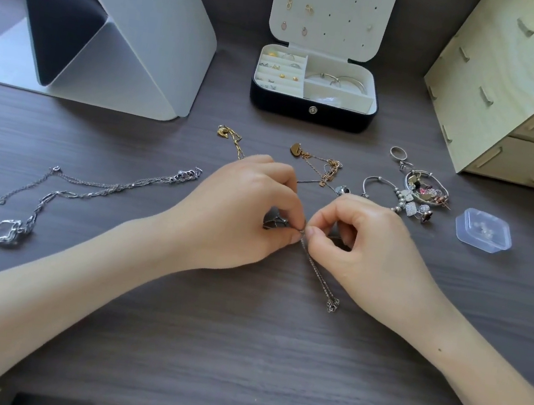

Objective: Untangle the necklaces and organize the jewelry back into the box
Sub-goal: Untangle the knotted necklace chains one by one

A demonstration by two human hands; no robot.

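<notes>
At the middle of the desk my left hand (243, 212) and my right hand (366, 248) pinch a thin silver chain (319, 274) between thumb and fingertips, the two pinches almost touching. The chain's loose end with its clasp trails toward me on the desk. A dark bit of the chain bunches under my left fingers. The black jewelry box (310, 113) stands open at the back, with earrings, rings and hoops in its cream compartments.
Tangled silver necklaces (62, 192) lie at the left. A gold chain (233, 140) and a rose-gold heart necklace (320, 163) lie beyond my hands. A pile of charms and rings (416, 193) and a clear plastic case (482, 233) sit right. A grey stand (115, 51) and a wooden drawer unit (516, 101) flank the box.
</notes>
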